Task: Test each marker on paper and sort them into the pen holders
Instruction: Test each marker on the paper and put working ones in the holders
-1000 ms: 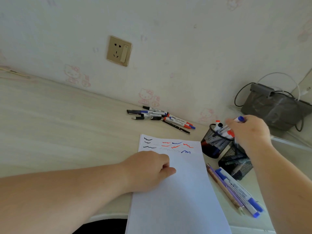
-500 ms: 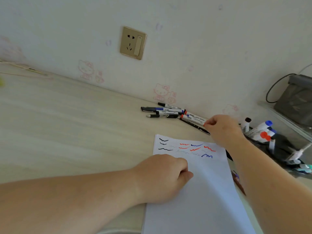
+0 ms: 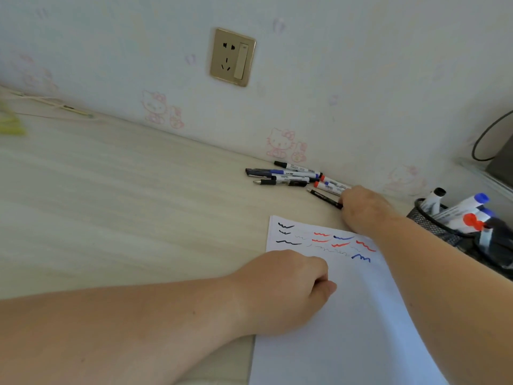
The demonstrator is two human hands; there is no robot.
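A white sheet of paper (image 3: 347,329) with black, red and blue test squiggles near its top lies on the desk. My left hand (image 3: 283,290) rests on it as a fist and holds nothing. Several markers and pens (image 3: 291,175) lie in a pile by the wall. My right hand (image 3: 363,209) reaches over the pile's right end, its fingers covering the ends of a red-capped marker (image 3: 329,187) and a thin black pen (image 3: 323,196); the grip is hidden. A black mesh pen holder (image 3: 433,226) at the right contains several markers (image 3: 458,209). A second holder (image 3: 494,245) beside it is blurred.
A gold wall socket (image 3: 232,56) sits above the light wooden desk (image 3: 125,204). A dark object (image 3: 502,165) with a looped cable (image 3: 483,134) stands at the far right edge. A thin cord (image 3: 55,102) and a blurred yellow-green item (image 3: 9,123) lie far left.
My right hand left the marker it held in the mesh holder and moved left to the pile by the wall. My left hand stayed on the paper. The view panned left.
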